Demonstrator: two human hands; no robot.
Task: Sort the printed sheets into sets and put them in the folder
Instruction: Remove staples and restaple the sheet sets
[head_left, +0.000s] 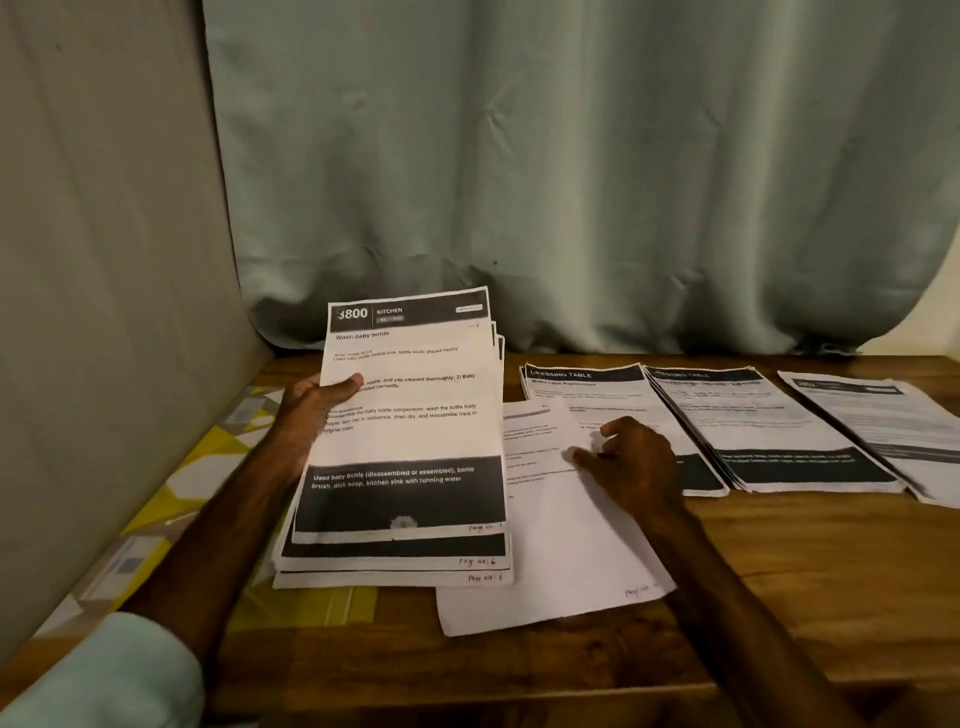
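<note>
The stack of printed sheets (410, 415) is lifted at a tilt above the near left part of the wooden table (805, 571). Its top page is headed "3800 KITCHEN – Wash baby bottle", and the lower edges of the pages beneath are fanned out with handwritten page numbers showing. The left hand (306, 415) grips this stack at its left edge, thumb laid across the top page and fingers hidden behind. Just right of the stack, and partly tucked under its right edge, a loose sheet (561, 530) lies askew on the wood, its near corner pointing toward the table's front edge. The right hand (639, 457) rests on that sheet with fingers bent and thumb tip down; whether it pinches the paper or only presses it cannot be told. Further right of the stack three sorted piles lie side by side, edges touching or overlapping: a pile headed "DRESSING TABLE" (597, 389), a second pile (769, 426), and a third pile (883, 426) running toward the frame's right edge. Bare wood lies right of and nearer than the stack, in front of the piles. Under and left of the stack is a yellow-and-grey patterned surface (208, 467); whether it is the folder cannot be told. A grey panel (104, 312) stands close on the stack's left and a pale green curtain (571, 156) hangs behind it.
</note>
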